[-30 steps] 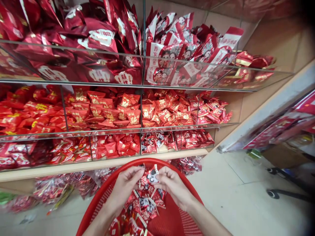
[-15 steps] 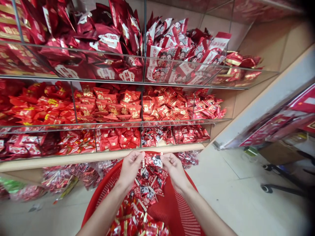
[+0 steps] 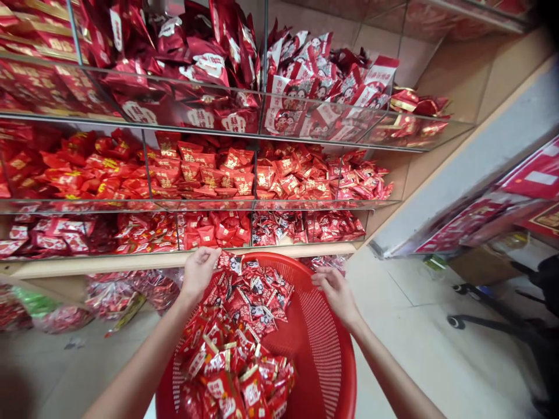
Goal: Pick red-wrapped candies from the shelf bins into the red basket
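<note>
My left hand (image 3: pixel 200 272) pinches one end of a small red wrapped candy (image 3: pixel 227 262) at the far left rim of the red plastic basket (image 3: pixel 345 372). My right hand (image 3: pixel 337 292) is over the basket's right rim, its fingers loosely curled and apart, with nothing visible in them. Inside the basket, small red candies with black-and-white pictures (image 3: pixel 262 294) lie in a heap toward the back. Larger red packets with gold ends (image 3: pixel 231 378) are piled nearer to me.
Ahead stands a wooden shelf (image 3: pixel 87 267) with clear dividers, its bins holding many red packets (image 3: pixel 201 169). Plastic bags of candy (image 3: pixel 117 294) sit beneath it on the left. At right, a wheeled chair base (image 3: pixel 493 326) stands on the tiled floor (image 3: pixel 406 343).
My hands have come apart: the right let go of the candy and moved right, the left carried it left. The view has shifted, showing more of the basket.
</note>
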`<state>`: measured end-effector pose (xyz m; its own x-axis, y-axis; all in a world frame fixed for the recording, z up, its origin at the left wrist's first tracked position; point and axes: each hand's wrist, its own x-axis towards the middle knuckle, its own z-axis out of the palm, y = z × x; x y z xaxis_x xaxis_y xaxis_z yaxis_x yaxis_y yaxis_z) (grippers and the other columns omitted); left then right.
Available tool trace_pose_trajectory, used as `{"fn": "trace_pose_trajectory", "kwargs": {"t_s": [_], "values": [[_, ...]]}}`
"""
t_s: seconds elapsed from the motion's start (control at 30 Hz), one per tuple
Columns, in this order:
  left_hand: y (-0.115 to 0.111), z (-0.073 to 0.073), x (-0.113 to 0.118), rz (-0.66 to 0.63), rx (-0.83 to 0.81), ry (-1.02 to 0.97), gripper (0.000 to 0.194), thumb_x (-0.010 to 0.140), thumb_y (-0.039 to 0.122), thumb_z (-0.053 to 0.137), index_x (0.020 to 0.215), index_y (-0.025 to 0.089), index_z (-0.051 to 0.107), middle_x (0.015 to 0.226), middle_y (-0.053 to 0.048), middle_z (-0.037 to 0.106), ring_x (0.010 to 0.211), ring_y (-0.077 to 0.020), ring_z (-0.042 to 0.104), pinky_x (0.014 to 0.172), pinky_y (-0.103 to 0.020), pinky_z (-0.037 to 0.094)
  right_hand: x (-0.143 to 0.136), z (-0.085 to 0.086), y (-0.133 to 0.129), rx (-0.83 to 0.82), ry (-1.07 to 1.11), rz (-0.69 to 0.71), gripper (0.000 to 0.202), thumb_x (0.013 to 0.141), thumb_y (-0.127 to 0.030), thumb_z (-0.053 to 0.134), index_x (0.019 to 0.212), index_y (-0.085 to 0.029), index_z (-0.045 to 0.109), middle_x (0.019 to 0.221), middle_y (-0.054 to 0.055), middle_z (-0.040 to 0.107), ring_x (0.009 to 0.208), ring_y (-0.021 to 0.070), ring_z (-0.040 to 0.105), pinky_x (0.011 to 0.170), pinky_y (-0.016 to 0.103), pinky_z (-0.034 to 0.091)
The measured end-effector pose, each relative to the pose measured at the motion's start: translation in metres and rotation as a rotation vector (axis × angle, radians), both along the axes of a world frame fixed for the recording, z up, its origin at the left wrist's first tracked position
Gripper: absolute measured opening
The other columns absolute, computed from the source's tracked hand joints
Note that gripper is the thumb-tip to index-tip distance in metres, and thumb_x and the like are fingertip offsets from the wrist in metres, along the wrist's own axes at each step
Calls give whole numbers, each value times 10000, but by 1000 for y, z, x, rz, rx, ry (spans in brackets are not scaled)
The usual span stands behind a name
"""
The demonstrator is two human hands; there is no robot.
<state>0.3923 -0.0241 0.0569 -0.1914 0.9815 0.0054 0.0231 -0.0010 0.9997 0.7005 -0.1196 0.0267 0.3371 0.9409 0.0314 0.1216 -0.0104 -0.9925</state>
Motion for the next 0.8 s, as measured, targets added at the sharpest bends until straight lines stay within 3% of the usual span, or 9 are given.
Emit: {"fn": "trace_pose_trajectory", "kwargs": {"t_s": [0.17,0.3,0.47,0.57,0.63,0.8], "values": [[-5,-11,-22,-45,-20,131,336,578,465,680,654,161,557,580,41,591,549,-83,513,586,-219,415,12,-7,-13,19,-142,-78,430,719,-571,586,909,-187,550,807,79,660,762,222,624,705,368,491],[-6,-10,-13,-94,6,183,274,638,428,627,652,167,544,564,45,564,541,-83,497,569,-213,401,5,-5,-13,21,-203,-55,380,758,-534,557,924,-192,551,828,77,661,791,226,621,756,384,486],[8,-7,30,-182,-9,196,216,689,388,584,692,181,525,564,64,512,518,-71,471,520,-190,402,-5,-8,-6,23,-302,97,273,820,-439,516,953,-204,563,931,81,664,857,216,622,794,366,488],[18,-14,64,-284,-133,306,134,770,317,497,817,193,519,610,64,508,511,-76,505,498,-199,445,-12,-12,2,27,-399,174,254,854,-381,468,1017,-204,549,965,84,659,894,212,618,826,362,482],[23,-19,84,-332,-146,387,76,784,239,475,784,186,529,605,53,512,501,-80,516,495,-207,452,-19,-12,9,32,-499,218,272,865,-347,442,1073,-200,536,1012,89,648,950,211,605,869,362,465],[25,-24,115,-368,-127,689,192,800,108,408,737,140,587,708,-70,607,700,-171,619,672,-305,469,-42,5,30,-47,-811,375,398,837,-275,463,1230,-217,486,1272,86,521,1170,218,495,965,340,405]]}}
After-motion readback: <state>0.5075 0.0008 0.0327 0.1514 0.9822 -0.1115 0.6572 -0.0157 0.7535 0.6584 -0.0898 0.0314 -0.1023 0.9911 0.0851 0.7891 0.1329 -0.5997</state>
